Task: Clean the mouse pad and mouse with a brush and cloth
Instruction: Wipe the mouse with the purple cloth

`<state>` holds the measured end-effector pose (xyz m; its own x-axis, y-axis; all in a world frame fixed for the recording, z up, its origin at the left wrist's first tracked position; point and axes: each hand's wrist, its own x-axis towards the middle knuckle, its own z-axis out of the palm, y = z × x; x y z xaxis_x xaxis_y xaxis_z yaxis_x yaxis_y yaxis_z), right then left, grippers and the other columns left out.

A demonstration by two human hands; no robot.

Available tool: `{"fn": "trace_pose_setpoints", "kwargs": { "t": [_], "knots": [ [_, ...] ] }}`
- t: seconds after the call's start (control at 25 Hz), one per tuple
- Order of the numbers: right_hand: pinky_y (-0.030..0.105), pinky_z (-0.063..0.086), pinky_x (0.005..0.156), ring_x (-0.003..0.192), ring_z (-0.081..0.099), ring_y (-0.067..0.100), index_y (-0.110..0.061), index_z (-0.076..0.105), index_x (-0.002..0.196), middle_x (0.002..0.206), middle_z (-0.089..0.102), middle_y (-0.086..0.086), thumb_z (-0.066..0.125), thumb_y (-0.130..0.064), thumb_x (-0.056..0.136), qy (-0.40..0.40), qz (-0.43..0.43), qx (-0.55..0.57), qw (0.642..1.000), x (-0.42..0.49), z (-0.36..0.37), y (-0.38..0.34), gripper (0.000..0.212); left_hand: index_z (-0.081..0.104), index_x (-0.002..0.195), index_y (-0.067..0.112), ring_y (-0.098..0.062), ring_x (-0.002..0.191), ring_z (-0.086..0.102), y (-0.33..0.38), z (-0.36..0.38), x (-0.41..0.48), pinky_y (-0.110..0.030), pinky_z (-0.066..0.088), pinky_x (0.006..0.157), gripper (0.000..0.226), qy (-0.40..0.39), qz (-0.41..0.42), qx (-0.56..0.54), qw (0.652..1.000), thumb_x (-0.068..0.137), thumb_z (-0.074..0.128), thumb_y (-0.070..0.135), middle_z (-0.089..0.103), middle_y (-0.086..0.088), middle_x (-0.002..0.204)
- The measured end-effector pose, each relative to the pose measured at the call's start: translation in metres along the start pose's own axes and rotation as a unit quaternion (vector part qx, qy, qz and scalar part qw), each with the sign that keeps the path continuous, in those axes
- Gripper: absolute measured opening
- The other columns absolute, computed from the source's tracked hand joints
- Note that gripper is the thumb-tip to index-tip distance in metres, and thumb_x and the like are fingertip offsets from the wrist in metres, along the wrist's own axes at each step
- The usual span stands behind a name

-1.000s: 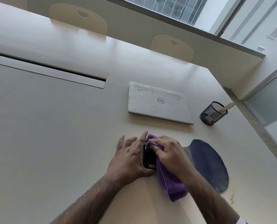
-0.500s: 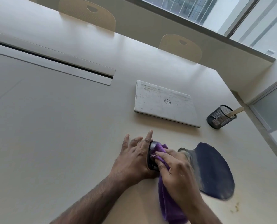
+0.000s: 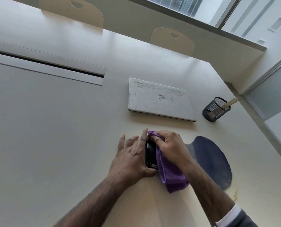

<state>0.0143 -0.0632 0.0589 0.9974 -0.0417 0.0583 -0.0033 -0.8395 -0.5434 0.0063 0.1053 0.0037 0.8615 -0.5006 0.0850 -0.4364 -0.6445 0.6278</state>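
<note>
A black mouse [image 3: 150, 155] stands on its side on the table, and my left hand [image 3: 131, 158] holds it there, thumb under it and fingers stretched along its far side. My right hand [image 3: 168, 145] grips a purple cloth [image 3: 171, 174] and presses it against the mouse's upper end; the rest of the cloth hangs down beside the mouse. Right of my hands lies the dark blue mouse pad [image 3: 210, 161], partly hidden by my right wrist. A wooden brush handle [image 3: 230, 103] sticks out of a black mesh cup [image 3: 216, 109].
A closed white laptop [image 3: 157, 99] lies beyond my hands. A long cable slot [image 3: 46, 66] runs across the left of the table. Two pale chairs [image 3: 172, 40] stand at the far side. The table edge [image 3: 259, 128] runs close on the right.
My right hand has slid the cloth from the mouse's lower part up to its far end. The left hand keeps its hold on the mouse.
</note>
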Motion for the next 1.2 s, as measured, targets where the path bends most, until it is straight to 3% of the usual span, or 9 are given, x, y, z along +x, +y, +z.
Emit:
{"fn": "trace_pose_setpoints", "kwargs": {
  "t": [0.32, 0.4, 0.48, 0.56, 0.72, 0.96, 1.12, 1.2],
  "knots": [
    [0.033, 0.053, 0.071, 0.075, 0.061, 0.005, -0.022, 0.074, 0.096, 0.080, 0.069, -0.010, 0.061, -0.033, 0.099, 0.068, 0.025, -0.057, 0.996, -0.043, 0.005, -0.001, 0.018, -0.025, 0.158, 0.028, -0.008, 0.154, 0.006, -0.004, 0.003, 0.000, -0.045, -0.011, 0.125, 0.131, 0.004, 0.004, 0.000, 1.000, 0.072, 0.054, 0.087, 0.033, 0.013, 0.161],
    [0.029, 0.054, 0.075, 0.081, 0.062, 0.004, -0.021, 0.075, 0.109, 0.089, 0.072, -0.008, 0.062, -0.031, 0.099, 0.074, 0.026, -0.056, 0.995, -0.067, 0.006, -0.003, 0.019, -0.025, 0.158, 0.028, -0.009, 0.154, 0.006, -0.005, 0.004, 0.000, -0.045, -0.011, 0.125, 0.130, 0.009, 0.003, 0.003, 1.000, 0.072, 0.052, 0.088, 0.032, 0.013, 0.162],
    [0.025, 0.055, 0.081, 0.089, 0.064, 0.007, -0.019, 0.072, 0.123, 0.099, 0.073, -0.005, 0.063, -0.031, 0.099, 0.058, 0.012, -0.078, 0.995, -0.088, 0.007, -0.008, 0.029, -0.026, 0.157, 0.028, -0.009, 0.155, 0.005, -0.005, 0.004, 0.001, -0.045, -0.011, 0.125, 0.130, 0.009, 0.000, 0.003, 1.000, 0.073, 0.055, 0.087, 0.030, 0.012, 0.163],
    [0.023, 0.053, 0.079, 0.088, 0.062, 0.007, -0.019, 0.071, 0.125, 0.098, 0.072, -0.006, 0.063, -0.032, 0.098, 0.038, 0.007, -0.094, 0.995, -0.095, 0.002, -0.012, 0.031, -0.027, 0.157, 0.028, -0.009, 0.155, 0.003, -0.004, 0.005, 0.001, -0.044, -0.012, 0.125, 0.132, 0.007, -0.003, 0.002, 1.000, 0.074, 0.057, 0.086, 0.029, 0.011, 0.164],
    [0.032, 0.055, 0.085, 0.095, 0.060, 0.011, -0.026, 0.069, 0.123, 0.109, 0.065, -0.007, 0.058, -0.034, 0.099, 0.046, -0.029, -0.117, 0.992, -0.065, -0.006, -0.025, 0.027, -0.025, 0.158, 0.026, -0.009, 0.154, 0.004, -0.004, 0.004, 0.002, -0.044, -0.013, 0.125, 0.132, 0.002, -0.007, -0.001, 1.000, 0.074, 0.058, 0.085, 0.029, 0.012, 0.163],
    [0.035, 0.049, 0.087, 0.106, 0.055, 0.022, -0.020, 0.066, 0.112, 0.113, 0.063, -0.004, 0.046, -0.032, 0.102, -0.032, -0.009, -0.221, 0.975, -0.011, 0.010, -0.039, 0.025, -0.029, 0.156, 0.022, -0.004, 0.153, 0.001, -0.001, -0.001, 0.001, -0.041, -0.013, 0.125, 0.139, -0.012, -0.013, -0.026, 0.999, 0.070, 0.062, 0.084, 0.031, 0.013, 0.162],
    [0.027, 0.045, 0.085, 0.102, 0.053, 0.017, -0.021, 0.070, 0.109, 0.110, 0.062, -0.007, 0.052, -0.031, 0.100, -0.067, -0.040, -0.176, 0.981, -0.024, -0.006, -0.036, 0.022, -0.031, 0.155, 0.021, -0.006, 0.154, 0.000, -0.002, -0.002, 0.003, -0.043, -0.013, 0.125, 0.139, -0.021, -0.005, -0.019, 1.000, 0.072, 0.065, 0.079, 0.028, 0.012, 0.164],
    [0.030, 0.049, 0.085, 0.096, 0.057, 0.017, -0.019, 0.074, 0.104, 0.105, 0.064, -0.005, 0.056, -0.032, 0.098, -0.085, -0.041, -0.158, 0.983, -0.017, -0.009, -0.036, 0.022, -0.033, 0.154, 0.021, -0.008, 0.154, -0.002, -0.004, 0.000, 0.004, -0.044, -0.012, 0.125, 0.140, -0.019, -0.001, -0.011, 1.000, 0.071, 0.064, 0.079, 0.023, 0.010, 0.166]
  ]
}}
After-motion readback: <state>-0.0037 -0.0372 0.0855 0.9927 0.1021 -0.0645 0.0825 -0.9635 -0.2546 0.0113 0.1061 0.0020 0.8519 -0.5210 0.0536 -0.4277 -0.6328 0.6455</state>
